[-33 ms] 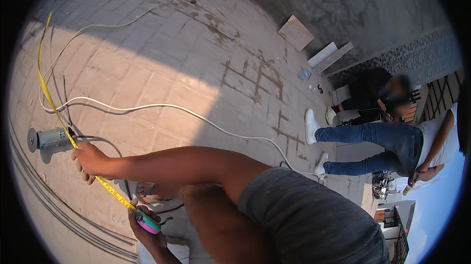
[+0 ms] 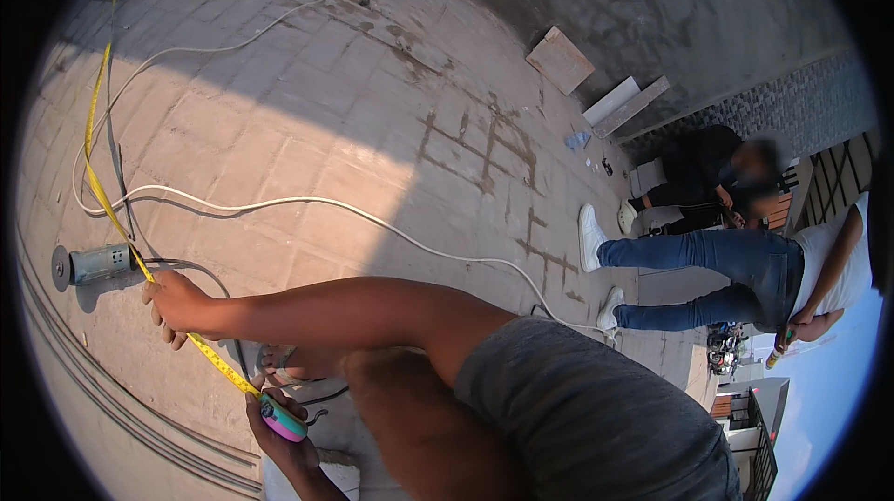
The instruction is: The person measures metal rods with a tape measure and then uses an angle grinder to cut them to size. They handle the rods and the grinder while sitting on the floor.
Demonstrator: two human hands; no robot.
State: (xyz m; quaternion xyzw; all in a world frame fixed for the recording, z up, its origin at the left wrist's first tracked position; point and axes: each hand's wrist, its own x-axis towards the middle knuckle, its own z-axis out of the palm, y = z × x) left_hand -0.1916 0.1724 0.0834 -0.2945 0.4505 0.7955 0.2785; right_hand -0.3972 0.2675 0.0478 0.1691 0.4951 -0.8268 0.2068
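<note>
My left hand (image 2: 285, 452), low in the picture, is closed around a tape measure (image 2: 283, 419) with a teal and pink case. From the case a yellow tape blade (image 2: 221, 365) runs up and left to my right hand (image 2: 179, 302). My right arm reaches across to the left, and its fingers are closed on the blade. Beyond them the blade (image 2: 96, 180) goes on in a bend toward the upper left. An angle grinder (image 2: 104, 263) with a round disc lies on the floor just left of my right hand.
A white cable (image 2: 307, 199) winds over the tiled floor (image 2: 307, 110). Dark rods (image 2: 130, 431) lie at the lower left. Tile pieces (image 2: 562, 60) rest by the wall. At right, a person in jeans (image 2: 698, 254) stands and another person (image 2: 712, 170) crouches.
The far stretch of the tape blade has swung to the right, and its shadow has shifted with it. Both hands keep their hold and have hardly moved.
</note>
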